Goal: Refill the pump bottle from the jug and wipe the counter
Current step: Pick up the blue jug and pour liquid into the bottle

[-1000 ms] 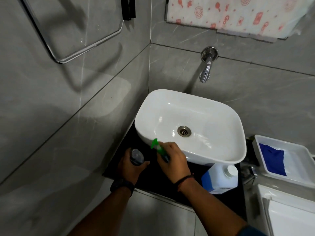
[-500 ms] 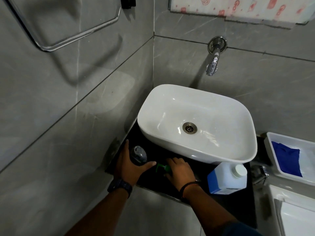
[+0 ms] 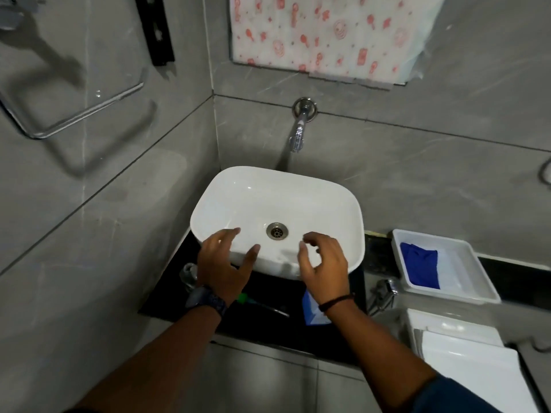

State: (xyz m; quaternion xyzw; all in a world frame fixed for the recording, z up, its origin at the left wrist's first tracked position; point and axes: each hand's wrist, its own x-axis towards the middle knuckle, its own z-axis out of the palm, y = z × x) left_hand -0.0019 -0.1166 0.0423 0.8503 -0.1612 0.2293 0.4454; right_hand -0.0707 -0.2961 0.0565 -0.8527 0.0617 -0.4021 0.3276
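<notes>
The clear pump bottle [image 3: 187, 274] stands uncapped on the black counter [image 3: 268, 326], partly hidden behind my left wrist. Its green pump head with tube [image 3: 259, 304] lies flat on the counter between my arms. The white jug with a blue label [image 3: 311, 310] stands on the counter, mostly hidden under my right wrist. My left hand [image 3: 222, 263] hovers empty over the front left rim of the sink, fingers spread. My right hand [image 3: 323, 265] hovers empty over the front right rim, fingers loosely curled. A blue cloth [image 3: 420, 268] lies in a white tray [image 3: 465, 281] at the right.
The white basin [image 3: 277, 198] fills the back of the counter, under a wall tap [image 3: 298, 135]. A chrome fitting [image 3: 383, 290] sticks out right of the counter. A white toilet tank [image 3: 465, 353] sits at lower right. Tiled walls close the left and back.
My left hand let go of the bottle and my right hand left the pump head lying on the counter. Both hands rose to the sink's front rim.
</notes>
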